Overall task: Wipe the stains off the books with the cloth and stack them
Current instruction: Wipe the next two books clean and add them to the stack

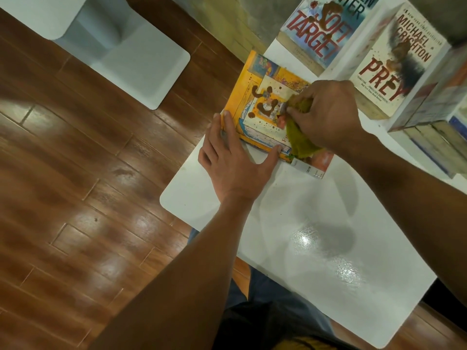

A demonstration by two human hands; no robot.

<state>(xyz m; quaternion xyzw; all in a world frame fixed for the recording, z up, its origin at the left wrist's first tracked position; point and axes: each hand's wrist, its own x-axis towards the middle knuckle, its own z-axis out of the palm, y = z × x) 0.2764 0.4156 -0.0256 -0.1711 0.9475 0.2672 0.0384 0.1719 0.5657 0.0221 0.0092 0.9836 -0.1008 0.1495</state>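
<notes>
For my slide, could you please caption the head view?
Left hand steadies yellow book; right hand wipes stains with green cloth.

White table [316, 248] w/ yellow stained book [255, 114], "Soft Target" [316, 34], "Prey" [394, 66], book stack [434, 127].

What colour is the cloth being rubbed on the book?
Olive or mustard green. The cloth shows in the head view, bunched in the right hand.

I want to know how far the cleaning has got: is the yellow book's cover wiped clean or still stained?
Still stained. Brown blotches show on the yellow book cover left of the cloth, which the right hand grips.
</notes>
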